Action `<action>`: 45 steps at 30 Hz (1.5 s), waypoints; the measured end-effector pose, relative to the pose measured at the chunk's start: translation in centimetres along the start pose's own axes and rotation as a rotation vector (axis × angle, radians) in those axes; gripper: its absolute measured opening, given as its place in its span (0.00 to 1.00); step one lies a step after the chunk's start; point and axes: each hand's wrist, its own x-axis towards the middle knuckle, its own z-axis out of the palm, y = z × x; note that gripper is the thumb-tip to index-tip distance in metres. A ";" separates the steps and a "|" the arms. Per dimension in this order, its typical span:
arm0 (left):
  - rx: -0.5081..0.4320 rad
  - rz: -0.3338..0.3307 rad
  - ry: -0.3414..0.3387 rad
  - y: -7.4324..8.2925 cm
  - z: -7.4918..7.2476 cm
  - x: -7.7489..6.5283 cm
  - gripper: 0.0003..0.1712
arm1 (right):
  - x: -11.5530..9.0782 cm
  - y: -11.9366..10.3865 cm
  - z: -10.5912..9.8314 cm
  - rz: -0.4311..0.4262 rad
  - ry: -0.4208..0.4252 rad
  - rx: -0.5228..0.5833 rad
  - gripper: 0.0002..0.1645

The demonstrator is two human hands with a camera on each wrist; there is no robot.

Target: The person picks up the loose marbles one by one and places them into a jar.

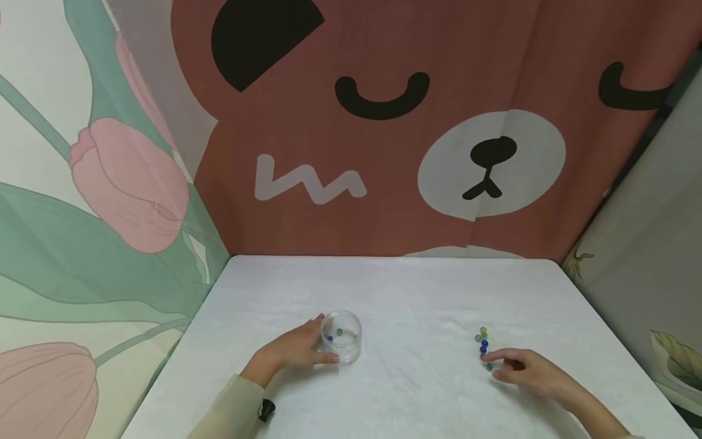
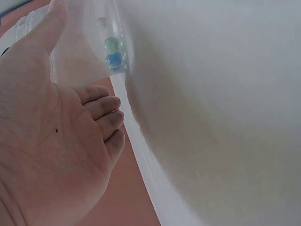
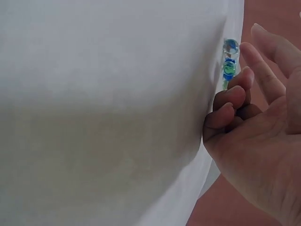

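A clear plastic jar (image 1: 347, 355) stands upright on the table, left of the middle. My left hand (image 1: 296, 349) holds its left side, thumb at the front and a finger behind. A few glass marbles (image 1: 339, 332), green and blue among them, lie on the jar's bottom; the left wrist view shows them through the wall (image 2: 80, 56). To the right, a loose row of several marbles (image 1: 484, 345), green and blue, lies on the cloth. Beside its near end is my right hand (image 1: 529, 373), index finger and thumb apart, other fingers (image 3: 228, 96) curled in with nothing seen in them.
A white cloth covers the table (image 1: 406, 305). Behind it hangs a brown curtain (image 1: 307, 225) with a bear print. A tulip-print curtain (image 1: 126, 183) lies along the left side, and a pale curtain (image 1: 647, 244) along the right.
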 end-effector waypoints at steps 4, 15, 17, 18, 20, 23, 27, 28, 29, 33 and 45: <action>0.004 0.003 0.001 -0.1 0.0 0.0 0.66 | -0.1 0.3 0.1 -0.012 0.000 -0.009 0.26; 0.025 -0.001 0.018 0.1 -0.7 0.4 0.66 | 0.4 -0.2 -0.2 -0.065 0.083 -0.091 0.20; 0.024 -0.001 0.019 0.1 -0.9 0.5 0.65 | 0.5 -0.3 -0.2 -0.056 0.099 -0.112 0.19; 0.022 -0.002 0.020 0.2 -1.0 0.5 0.65 | 0.6 -0.3 -0.2 -0.051 0.107 -0.121 0.19; 0.023 0.000 0.019 0.3 -1.1 0.5 0.65 | 0.7 -0.3 -0.1 -0.039 0.125 -0.140 0.17; 0.026 0.007 0.018 0.4 -1.3 0.5 0.65 | 0.9 -0.4 0.0 -0.043 0.149 -0.173 0.14; 0.019 0.010 0.016 0.4 -1.4 0.6 0.64 | 0.8 -0.6 0.2 -0.062 0.171 -0.221 0.10; 0.020 0.008 0.013 0.3 -1.5 0.6 0.64 | 0.8 -0.6 0.2 -0.060 0.172 -0.225 0.10; 0.022 0.007 0.013 0.3 -1.5 0.7 0.64 | 0.8 -0.6 0.2 -0.058 0.171 -0.227 0.09; 0.031 -0.008 -0.003 0.3 -1.4 0.6 0.65 | 0.7 -0.7 0.2 -0.045 0.152 -0.197 0.12; 0.014 -0.019 -0.013 0.1 -0.6 0.2 0.65 | 0.7 -2.5 1.4 -0.067 0.158 -0.099 0.16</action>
